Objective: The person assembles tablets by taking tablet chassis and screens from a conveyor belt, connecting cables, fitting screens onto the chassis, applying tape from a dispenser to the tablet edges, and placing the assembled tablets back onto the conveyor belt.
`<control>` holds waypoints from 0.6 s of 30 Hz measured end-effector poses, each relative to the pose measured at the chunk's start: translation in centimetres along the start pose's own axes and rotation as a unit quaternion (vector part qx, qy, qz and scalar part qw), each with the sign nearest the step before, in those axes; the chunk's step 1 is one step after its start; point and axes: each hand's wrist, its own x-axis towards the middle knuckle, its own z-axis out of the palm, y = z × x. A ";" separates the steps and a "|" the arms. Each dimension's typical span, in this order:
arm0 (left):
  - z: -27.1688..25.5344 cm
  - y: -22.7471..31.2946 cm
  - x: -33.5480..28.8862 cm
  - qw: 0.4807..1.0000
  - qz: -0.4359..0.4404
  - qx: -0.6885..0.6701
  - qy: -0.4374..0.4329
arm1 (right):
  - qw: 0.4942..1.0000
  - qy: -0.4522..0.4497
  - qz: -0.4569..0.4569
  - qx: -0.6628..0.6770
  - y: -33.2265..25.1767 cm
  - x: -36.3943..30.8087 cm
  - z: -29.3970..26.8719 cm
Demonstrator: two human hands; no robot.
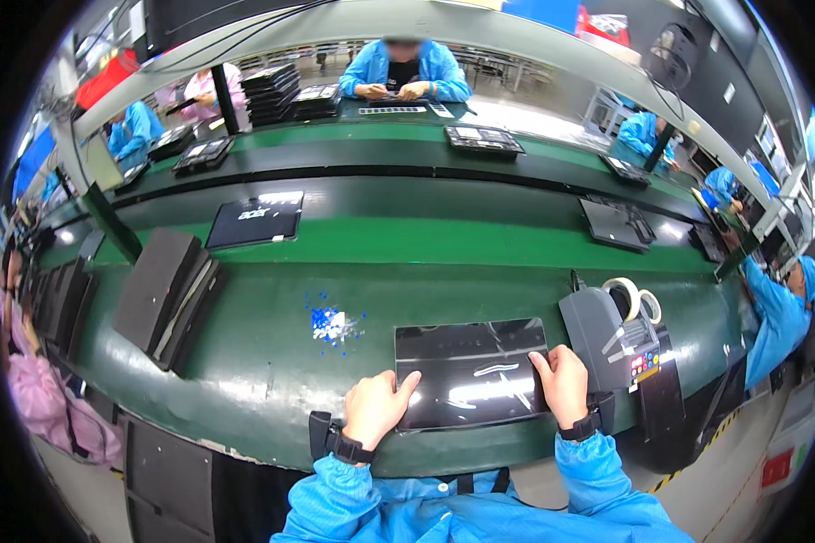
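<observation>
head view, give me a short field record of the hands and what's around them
left hand: left hand rests on the left edge of the glossy black rectangular panel
right hand: right hand rests on the panel's right edge
surface: green workbench top
right of panel: grey tape dispenser machine with white tape rolls
left of panel: small blue scraps; stack of dark foam trays

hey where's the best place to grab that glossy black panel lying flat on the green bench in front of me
Probably by its two short side edges, one from each side. The black panel lies flat and wide on the green bench, and the left hand and right hand already rest at those ends; an edge grip avoids the glossy face.
</observation>
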 end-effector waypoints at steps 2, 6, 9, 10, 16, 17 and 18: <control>-0.2 0.3 -0.5 0.999 0.021 -0.011 0.022 | 0.999 0.031 -0.010 0.024 -0.4 0.1 -1.2; -3.0 2.2 -1.5 1.000 0.001 -0.027 0.004 | 0.999 0.039 0.002 0.036 -0.9 -0.1 -3.5; -3.7 3.0 -1.8 1.000 0.014 0.000 0.000 | 0.999 0.027 -0.003 0.020 -0.7 -0.1 -4.0; -3.9 3.2 -1.8 1.000 0.014 0.006 0.000 | 0.999 0.028 0.001 0.021 -0.5 -0.2 -4.0; -3.8 3.0 -2.7 0.986 0.028 -0.165 0.020 | 0.829 -0.108 0.169 0.521 -0.5 -0.6 -4.5; -3.7 2.8 -3.1 0.982 0.007 -0.186 -0.015 | 0.828 -0.104 0.167 0.525 -0.6 -0.7 -4.3; -3.1 2.5 -3.5 0.983 0.009 -0.183 -0.011 | 0.819 -0.105 0.140 0.546 -0.8 -0.9 -3.9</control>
